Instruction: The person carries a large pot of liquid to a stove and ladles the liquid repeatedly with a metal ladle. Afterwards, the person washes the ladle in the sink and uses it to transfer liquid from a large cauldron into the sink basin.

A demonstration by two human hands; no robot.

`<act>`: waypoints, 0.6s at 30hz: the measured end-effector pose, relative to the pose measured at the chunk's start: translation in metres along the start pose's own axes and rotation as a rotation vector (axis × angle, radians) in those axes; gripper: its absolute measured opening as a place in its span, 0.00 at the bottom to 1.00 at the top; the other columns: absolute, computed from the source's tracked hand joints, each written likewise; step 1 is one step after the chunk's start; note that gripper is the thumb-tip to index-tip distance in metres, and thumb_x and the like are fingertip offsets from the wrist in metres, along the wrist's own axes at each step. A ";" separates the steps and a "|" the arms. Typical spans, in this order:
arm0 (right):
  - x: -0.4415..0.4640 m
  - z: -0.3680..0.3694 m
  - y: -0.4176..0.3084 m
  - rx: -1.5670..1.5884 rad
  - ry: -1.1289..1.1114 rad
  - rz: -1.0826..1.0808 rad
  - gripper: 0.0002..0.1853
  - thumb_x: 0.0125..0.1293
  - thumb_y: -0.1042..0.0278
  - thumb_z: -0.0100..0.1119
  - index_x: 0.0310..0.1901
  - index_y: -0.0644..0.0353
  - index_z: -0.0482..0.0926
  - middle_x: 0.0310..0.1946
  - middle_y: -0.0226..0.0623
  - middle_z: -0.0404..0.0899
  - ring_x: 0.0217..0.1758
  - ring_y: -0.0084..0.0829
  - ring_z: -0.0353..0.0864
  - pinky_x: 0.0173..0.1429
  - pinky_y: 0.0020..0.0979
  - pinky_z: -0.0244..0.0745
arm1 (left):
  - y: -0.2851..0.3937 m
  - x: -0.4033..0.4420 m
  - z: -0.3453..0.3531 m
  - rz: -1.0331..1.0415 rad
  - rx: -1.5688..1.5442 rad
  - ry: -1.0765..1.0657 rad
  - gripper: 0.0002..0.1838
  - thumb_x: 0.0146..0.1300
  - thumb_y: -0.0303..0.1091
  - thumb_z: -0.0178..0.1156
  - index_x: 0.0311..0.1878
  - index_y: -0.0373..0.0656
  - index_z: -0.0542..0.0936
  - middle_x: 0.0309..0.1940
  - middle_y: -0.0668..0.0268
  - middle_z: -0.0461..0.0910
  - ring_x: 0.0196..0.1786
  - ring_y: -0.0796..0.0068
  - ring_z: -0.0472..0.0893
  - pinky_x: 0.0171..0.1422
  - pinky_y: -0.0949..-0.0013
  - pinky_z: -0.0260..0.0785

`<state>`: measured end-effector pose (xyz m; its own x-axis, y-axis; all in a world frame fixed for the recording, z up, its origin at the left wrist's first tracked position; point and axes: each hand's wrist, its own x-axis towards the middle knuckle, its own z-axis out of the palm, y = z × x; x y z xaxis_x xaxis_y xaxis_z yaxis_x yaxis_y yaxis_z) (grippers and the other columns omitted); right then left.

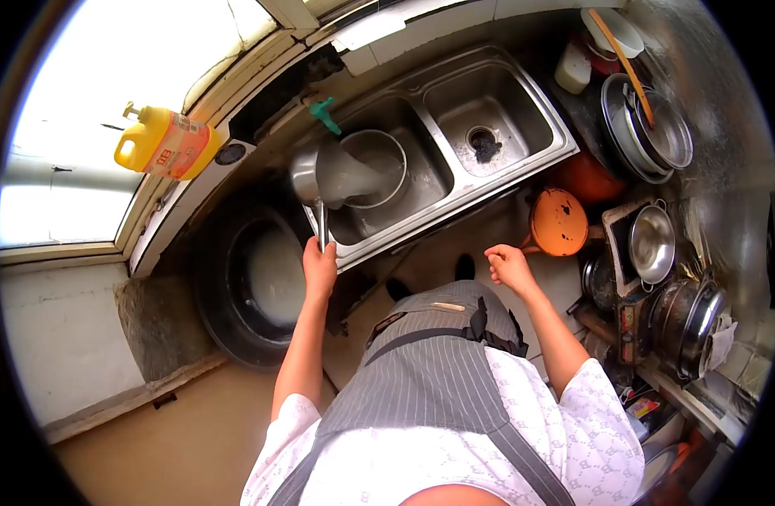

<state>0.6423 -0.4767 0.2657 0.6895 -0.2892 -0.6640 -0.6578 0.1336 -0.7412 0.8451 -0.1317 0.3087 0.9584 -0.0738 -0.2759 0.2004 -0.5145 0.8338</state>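
Observation:
My left hand (320,268) is closed around the long handle of a metal water dipper (303,174). The dipper is tilted on its side at the left rim of the sink, and cloudy water (352,179) spills from it to the right. That water falls into a round metal pot (396,156) standing in the left basin (425,181). Over the floor in front of the sink, my right hand (509,267) hangs with its fingers curled in and nothing visible in them. Nearest to it is an orange round-topped stool or lid (559,223).
A large black tub (223,291) with cloudy water stands left of the sink. A green tap (323,114) reaches over the left basin. A yellow pump bottle (166,143) sits on the windowsill. Stacked bowls (615,118) and pots (699,325) line the right side.

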 end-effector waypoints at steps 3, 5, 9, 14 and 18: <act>0.005 0.004 -0.001 -0.023 -0.021 0.004 0.09 0.66 0.72 0.48 0.41 0.62 0.78 0.22 0.27 0.72 0.20 0.18 0.72 0.23 0.22 0.71 | 0.007 -0.006 0.000 0.205 0.386 0.088 0.15 0.62 0.30 0.56 0.51 0.35 0.69 0.31 0.53 0.79 0.32 0.56 0.78 0.37 0.59 0.70; 0.007 0.010 -0.006 -0.052 -0.046 0.011 0.08 0.66 0.73 0.47 0.39 0.62 0.78 0.22 0.27 0.72 0.20 0.18 0.72 0.23 0.22 0.71 | 0.028 -0.016 0.000 0.163 0.521 0.111 0.19 0.62 0.30 0.56 0.55 0.35 0.68 0.35 0.50 0.80 0.39 0.52 0.80 0.45 0.58 0.71; 0.010 0.030 -0.016 -0.128 -0.080 0.001 0.08 0.66 0.70 0.49 0.35 0.62 0.78 0.20 0.29 0.73 0.19 0.20 0.74 0.22 0.24 0.72 | 0.032 -0.023 -0.010 0.245 0.591 0.120 0.19 0.63 0.31 0.55 0.57 0.36 0.67 0.42 0.42 0.77 0.47 0.41 0.77 0.49 0.50 0.69; 0.011 0.065 -0.033 -0.220 -0.086 -0.006 0.11 0.67 0.65 0.50 0.32 0.63 0.78 0.18 0.31 0.73 0.18 0.22 0.75 0.21 0.27 0.73 | -0.016 -0.015 -0.045 0.260 0.134 0.163 0.17 0.64 0.30 0.55 0.56 0.38 0.68 0.30 0.58 0.76 0.28 0.64 0.76 0.31 0.66 0.68; 0.014 0.098 -0.038 -0.226 -0.122 0.038 0.16 0.69 0.60 0.51 0.29 0.64 0.76 0.18 0.31 0.73 0.17 0.23 0.74 0.19 0.27 0.72 | -0.034 -0.026 -0.098 -0.122 -0.590 0.170 0.17 0.66 0.28 0.53 0.58 0.43 0.66 0.22 0.75 0.66 0.15 0.89 0.60 0.14 0.82 0.50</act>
<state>0.7067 -0.3930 0.2754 0.6852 -0.1694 -0.7084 -0.7258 -0.0770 -0.6836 0.8334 -0.0287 0.3338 0.9307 0.1176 -0.3463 0.3425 0.0518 0.9381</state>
